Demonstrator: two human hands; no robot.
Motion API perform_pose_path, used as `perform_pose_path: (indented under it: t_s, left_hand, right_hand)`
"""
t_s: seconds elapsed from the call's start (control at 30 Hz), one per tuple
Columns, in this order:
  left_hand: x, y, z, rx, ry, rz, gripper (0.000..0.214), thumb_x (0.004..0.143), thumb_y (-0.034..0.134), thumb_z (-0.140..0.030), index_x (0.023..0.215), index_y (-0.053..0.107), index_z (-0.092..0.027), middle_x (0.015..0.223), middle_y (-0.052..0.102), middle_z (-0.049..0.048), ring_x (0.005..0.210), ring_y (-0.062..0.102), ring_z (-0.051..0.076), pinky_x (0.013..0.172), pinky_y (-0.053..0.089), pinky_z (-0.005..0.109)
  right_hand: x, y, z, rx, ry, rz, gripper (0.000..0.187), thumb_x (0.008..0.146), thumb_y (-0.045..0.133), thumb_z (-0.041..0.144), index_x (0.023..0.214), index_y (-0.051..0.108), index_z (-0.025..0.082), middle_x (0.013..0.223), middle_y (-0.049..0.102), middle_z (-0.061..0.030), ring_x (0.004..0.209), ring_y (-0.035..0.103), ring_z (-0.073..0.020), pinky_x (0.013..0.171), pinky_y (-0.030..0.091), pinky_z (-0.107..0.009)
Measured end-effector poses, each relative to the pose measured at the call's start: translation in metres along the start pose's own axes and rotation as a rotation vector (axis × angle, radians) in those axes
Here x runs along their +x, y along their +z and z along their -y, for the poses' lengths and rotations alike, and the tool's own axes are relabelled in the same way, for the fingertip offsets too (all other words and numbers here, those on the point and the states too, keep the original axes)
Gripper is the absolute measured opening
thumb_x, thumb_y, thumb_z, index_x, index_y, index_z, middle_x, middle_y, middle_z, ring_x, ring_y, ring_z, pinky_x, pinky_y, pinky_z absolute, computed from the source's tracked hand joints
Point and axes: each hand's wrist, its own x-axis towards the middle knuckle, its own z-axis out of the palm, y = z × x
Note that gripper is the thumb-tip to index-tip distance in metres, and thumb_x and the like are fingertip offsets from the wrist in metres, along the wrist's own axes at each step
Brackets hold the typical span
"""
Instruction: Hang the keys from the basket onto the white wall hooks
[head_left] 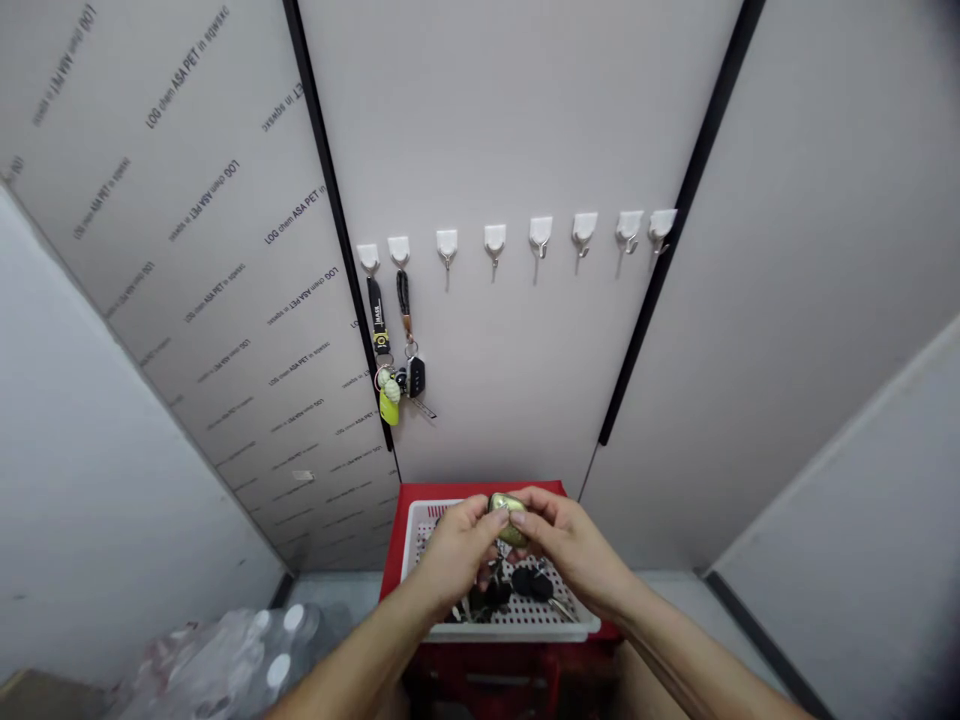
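Both my hands meet over a white perforated basket that rests on a red stool. My left hand and my right hand pinch a small gold-coloured key fob between their fingertips, with dark keys dangling below it. More dark keys lie in the basket. On the wall above runs a row of white hooks. The two leftmost hooks carry key bunches: one with a black strap and a yellow-green tag, one with a black car key.
Black vertical strips divide the pale wall panels; the left panel bears printed film. Clear plastic bottles in a bag lie on the floor at the lower left. White panels close in on both sides.
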Motion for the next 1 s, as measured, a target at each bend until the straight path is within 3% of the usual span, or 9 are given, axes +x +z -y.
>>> perform_pose_path:
  t_s: [0.2, 0.4, 0.57, 0.7, 0.87, 1.0]
  left_hand:
    - [0.005, -0.026, -0.028, 0.157, 0.199, 0.018, 0.028, 0.062, 0.048, -0.024, 0.086, 0.036, -0.018, 0.045, 0.033, -0.0095, 0.039, 0.033, 0.002, 0.040, 0.027, 0.014]
    - [0.018, -0.041, -0.054, 0.345, 0.275, 0.045, 0.017, 0.063, 0.041, -0.018, 0.080, 0.036, -0.018, 0.046, 0.035, -0.0092, 0.039, 0.030, 0.002, 0.040, 0.023, 0.015]
    - [0.020, -0.050, -0.072, 0.244, 0.284, -0.008, 0.017, 0.060, 0.040, -0.015, 0.076, 0.033, -0.017, 0.044, 0.038, -0.0088, 0.042, 0.035, 0.004, 0.045, 0.027, 0.017]
    - [0.017, -0.051, -0.083, 0.191, 0.275, 0.018, 0.020, 0.058, 0.041, -0.013, 0.075, 0.034, -0.016, 0.043, 0.039, -0.0084, 0.043, 0.037, 0.005, 0.045, 0.027, 0.018]
    - [0.015, -0.049, -0.090, 0.174, 0.290, 0.052, 0.021, 0.056, 0.041, -0.012, 0.077, 0.035, -0.016, 0.042, 0.039, -0.0084, 0.043, 0.037, 0.005, 0.046, 0.027, 0.019]
    - [0.016, -0.051, -0.093, 0.143, 0.308, 0.024, 0.021, 0.057, 0.040, -0.012, 0.077, 0.035, -0.016, 0.042, 0.038, -0.0085, 0.042, 0.036, 0.005, 0.045, 0.026, 0.019]
  right_hand:
    - [0.009, -0.020, -0.005, 0.205, 0.001, -0.130, 0.017, 0.064, 0.050, 0.026, 0.078, 0.050, 0.017, 0.072, 0.053, 0.0001, 0.065, 0.050, -0.0089, 0.062, 0.041, -0.026]
    - [0.020, -0.017, -0.006, -0.096, -0.076, -0.267, 0.020, 0.060, 0.052, 0.028, 0.075, 0.054, 0.016, 0.073, 0.055, -0.0014, 0.069, 0.051, -0.0113, 0.069, 0.039, -0.028]
    - [0.041, 0.001, 0.011, -0.346, -0.237, -0.078, 0.026, 0.064, 0.046, 0.027, 0.087, 0.053, 0.016, 0.092, 0.054, -0.0051, 0.085, 0.048, -0.0133, 0.080, 0.033, -0.031]
    - [0.057, 0.012, 0.023, -0.446, -0.340, 0.044, 0.027, 0.067, 0.041, 0.023, 0.091, 0.051, 0.017, 0.095, 0.053, -0.0040, 0.089, 0.045, -0.0126, 0.083, 0.030, -0.030]
    - [0.060, 0.019, 0.034, -0.353, -0.222, 0.289, 0.023, 0.069, 0.037, 0.021, 0.085, 0.052, 0.016, 0.082, 0.055, -0.0008, 0.076, 0.048, -0.0104, 0.073, 0.035, -0.028]
    - [0.056, 0.020, 0.035, -0.325, -0.160, 0.235, 0.016, 0.064, 0.045, 0.024, 0.074, 0.051, 0.013, 0.067, 0.052, 0.0019, 0.061, 0.045, -0.0071, 0.062, 0.035, -0.022]
